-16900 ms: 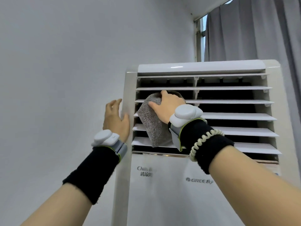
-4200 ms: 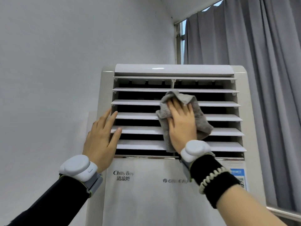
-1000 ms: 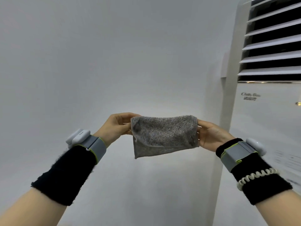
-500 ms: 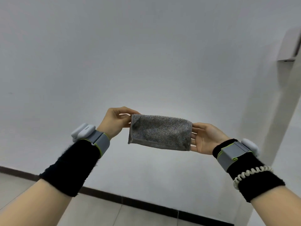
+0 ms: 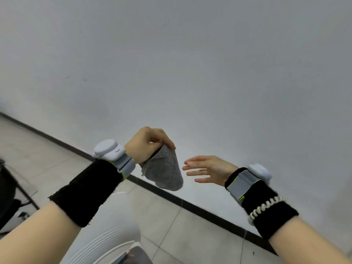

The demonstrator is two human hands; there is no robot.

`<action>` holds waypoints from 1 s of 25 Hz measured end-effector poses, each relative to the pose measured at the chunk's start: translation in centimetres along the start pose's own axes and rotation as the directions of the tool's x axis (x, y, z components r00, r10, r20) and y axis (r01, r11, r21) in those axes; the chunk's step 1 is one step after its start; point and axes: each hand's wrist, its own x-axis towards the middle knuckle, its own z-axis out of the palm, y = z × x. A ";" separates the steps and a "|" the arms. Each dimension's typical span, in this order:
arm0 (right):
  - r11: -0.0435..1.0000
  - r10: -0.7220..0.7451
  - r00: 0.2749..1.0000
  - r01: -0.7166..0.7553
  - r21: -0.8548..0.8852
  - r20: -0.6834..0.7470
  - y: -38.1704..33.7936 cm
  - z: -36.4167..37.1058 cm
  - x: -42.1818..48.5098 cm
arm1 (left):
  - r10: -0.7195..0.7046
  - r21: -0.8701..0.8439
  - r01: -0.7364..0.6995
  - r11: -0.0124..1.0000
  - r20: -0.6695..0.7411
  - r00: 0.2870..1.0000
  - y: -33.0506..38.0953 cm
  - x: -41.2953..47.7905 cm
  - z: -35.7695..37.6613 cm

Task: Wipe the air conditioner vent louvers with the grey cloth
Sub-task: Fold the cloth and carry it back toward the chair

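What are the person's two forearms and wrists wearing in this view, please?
Each forearm has a black fabric sleeve. At each wrist sits a grey strap with a yellow-green edge carrying a rounded white device: left wrist device, right wrist device. The right sleeve also has a cream coiled band around it; the left sleeve has none. The hands are bare.

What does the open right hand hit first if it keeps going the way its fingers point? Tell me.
Most likely the grey cloth hanging from the left hand. The right hand points its fingers leftward at the cloth's side, with a small gap between. Depth is unclear, so it might pass just in front.
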 end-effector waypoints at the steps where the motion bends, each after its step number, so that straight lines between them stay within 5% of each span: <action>1: 1.000 -0.014 0.999 0.015 -0.012 0.030 0.0 1.5 1.1 | -0.018 0.000 0.018 1.000 0.029 0.999 -0.5 -0.6 -0.5; 6: 0.992 -0.040 0.976 0.065 -0.111 0.213 0.9 6.9 5.9 | -0.176 -0.034 0.178 0.983 0.062 0.982 -3.0 -4.5 -2.9; 10: 0.942 0.057 0.969 0.028 -0.334 0.241 3.2 9.4 9.3 | -0.404 -0.172 0.391 0.904 -0.051 0.913 -6.4 -9.4 -3.7; 15: 0.910 0.218 0.942 -0.102 -0.402 0.254 7.6 13.0 12.2 | -0.632 -0.267 0.579 0.770 -0.199 0.749 -10.7 -16.6 -2.2; 19: 0.883 0.296 0.910 -0.145 -0.445 0.291 10.5 16.8 12.7 | -0.702 -0.196 0.683 0.704 -0.343 0.624 -13.1 -22.6 -0.4; 25: 0.864 0.386 0.864 -0.216 -0.455 0.323 14.7 22.4 11.5 | -0.828 -0.320 0.793 0.519 -0.420 0.372 -16.2 -31.2 1.7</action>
